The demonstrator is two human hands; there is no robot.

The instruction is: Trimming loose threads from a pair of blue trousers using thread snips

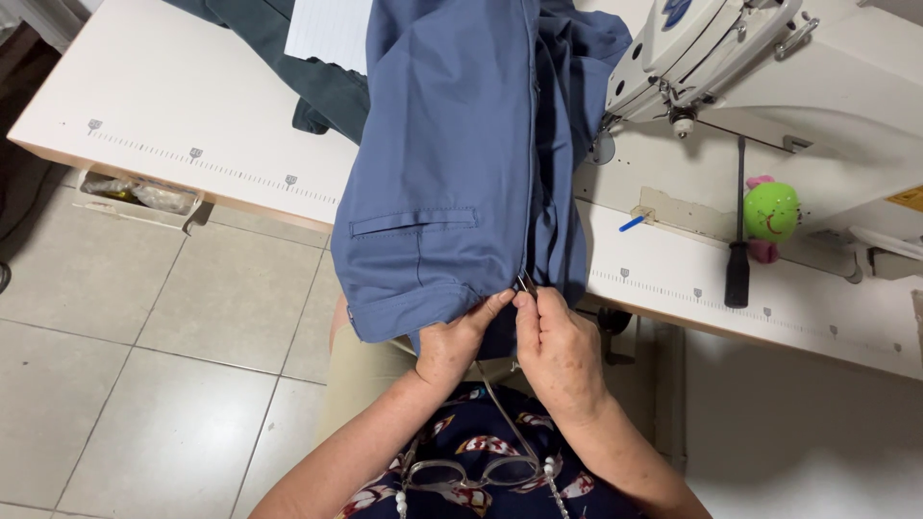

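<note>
Head view: both hands' fingers pinch blue trousers hem; left hand, right hand; screwdriver, sewing machine beside.

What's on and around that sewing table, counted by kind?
Garments: 2, blue trousers pinched by left hand and right hand, dark green garment
Sewing machine: 1
Screwdriver: 1
Green pincushion: 1
Total: 5

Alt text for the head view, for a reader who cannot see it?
Both hands, left hand and right hand, pinch the waistband edge of blue trousers hanging off a white sewing table. A sewing machine, screwdriver and green pincushion sit right.
</note>
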